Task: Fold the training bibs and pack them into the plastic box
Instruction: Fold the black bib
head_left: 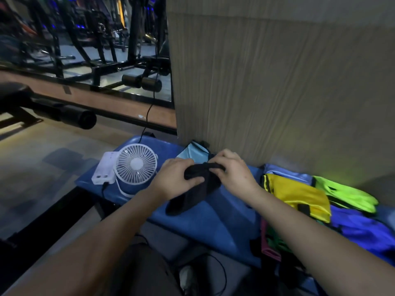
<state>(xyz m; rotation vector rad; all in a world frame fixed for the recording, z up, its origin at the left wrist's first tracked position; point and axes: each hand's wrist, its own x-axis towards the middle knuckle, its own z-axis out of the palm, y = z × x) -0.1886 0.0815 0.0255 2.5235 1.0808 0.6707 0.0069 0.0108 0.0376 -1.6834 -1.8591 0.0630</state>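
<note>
A black bib lies bunched on the blue padded bench. My left hand grips its upper left part, thumb curled over the cloth. My right hand pinches its upper right edge. Both hands hold the cloth just above the bench top. To the right lies a pile of bibs: a yellow bib, a neon green bib and a blue bib. No plastic box is in sight.
A white desk fan and a white power bank stand on the bench's left end, with cables. A light blue item lies behind my hands against the wood-grain wall. Gym machines and a mirror fill the left background.
</note>
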